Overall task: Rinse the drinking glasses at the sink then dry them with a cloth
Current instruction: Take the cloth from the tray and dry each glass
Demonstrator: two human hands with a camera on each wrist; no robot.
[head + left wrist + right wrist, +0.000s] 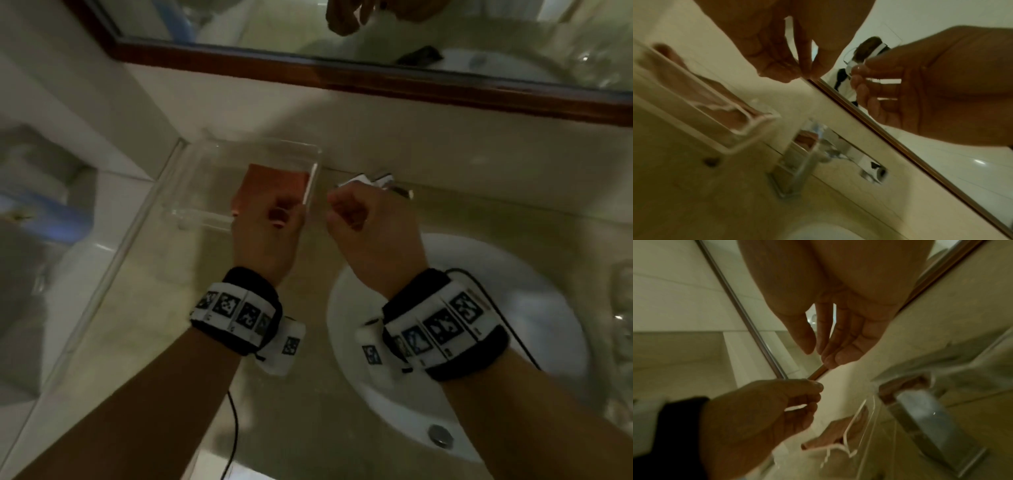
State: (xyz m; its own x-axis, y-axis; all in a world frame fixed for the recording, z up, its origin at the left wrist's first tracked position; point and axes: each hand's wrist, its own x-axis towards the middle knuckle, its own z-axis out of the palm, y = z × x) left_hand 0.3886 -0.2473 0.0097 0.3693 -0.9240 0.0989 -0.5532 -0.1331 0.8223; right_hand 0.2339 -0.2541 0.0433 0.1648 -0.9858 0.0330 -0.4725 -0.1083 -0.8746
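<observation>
Both hands are raised side by side over the far part of the surface (pixel 164 342), close together but not touching. The left hand (pixel 265 236) is clenched loosely: its fingers (pixel 777 68) curl in and the thumb meets their tips, and nothing can be seen between them. The right hand (pixel 370 226) is also curled, its fingers (pixel 838 356) bent toward the thumb with a narrow gap left. In the left wrist view a faint clear curved outline (pixel 849 55) shows at those fingertips; whether it is a glass in the grasp I cannot tell. Just beyond the left hand, a clear tray (pixel 219 147) stands on the surface with a folded orange-pink cloth (pixel 274 178) lying in it; the left knuckles overlap the tray's near right corner in the head view. The chrome faucet (pixel 797 162) rises just behind the right hand, partly hidden by it from above. The white sink (pixel 513 274) lies near and to the right, under the right wrist. Blurred clear shapes (pixel 621 291) at the far right edge of the surface may be drinking glasses. A brown-framed mirror (pixel 376 78) runs along the far wall. Marker-printed bands (pixel 236 308) wrap both wrists.
</observation>
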